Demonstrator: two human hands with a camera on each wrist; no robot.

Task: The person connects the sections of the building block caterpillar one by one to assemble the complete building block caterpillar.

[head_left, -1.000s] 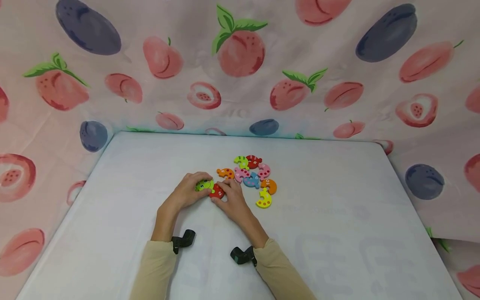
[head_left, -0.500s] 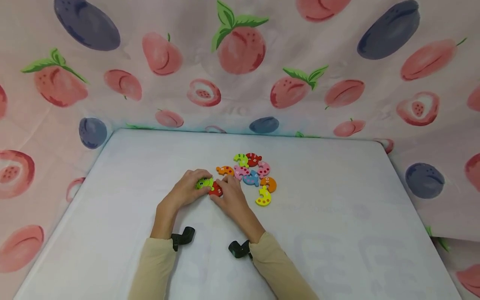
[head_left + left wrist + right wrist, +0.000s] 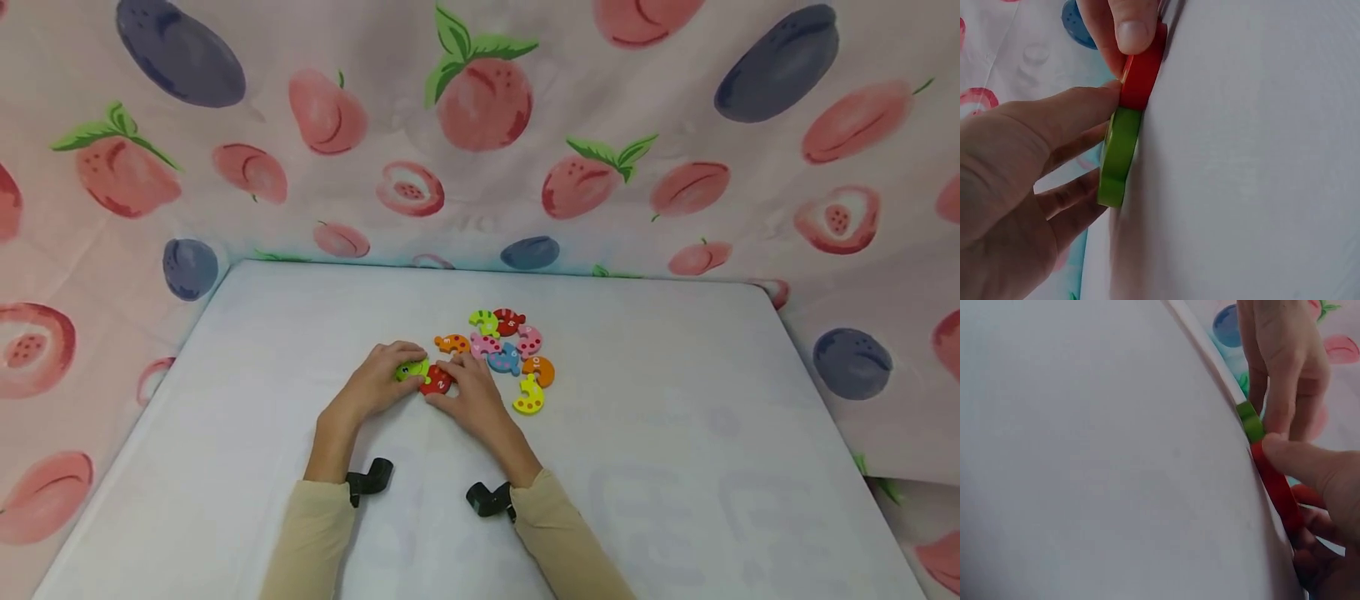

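Near the table's middle, a green smiling-face puzzle piece (image 3: 413, 369) lies against a red puzzle piece (image 3: 436, 381) marked 2. My left hand (image 3: 377, 380) pinches the green one between thumb and fingers, partly covering its face. On the red piece's right side, my right hand (image 3: 474, 399) grips with thumb and fingertips. The left wrist view has the green edge (image 3: 1119, 153) meeting the red edge (image 3: 1144, 72) end to end, close to the tabletop. Seen from the right wrist, the thumb (image 3: 1300, 461) presses the red piece's near side, right by the seam.
Just beyond my right hand lie several loose curved puzzle pieces: orange (image 3: 452, 342), pink (image 3: 483, 345), blue (image 3: 504, 359) and yellow (image 3: 529, 397) among them. They rest on a white-covered table (image 3: 675, 433). A fruit-printed cloth (image 3: 480, 225) hangs behind its far edge.
Both hands stay on the same two pieces. My right wrist shifted slightly left, then back right. The green face is now a little more covered by my left fingers.
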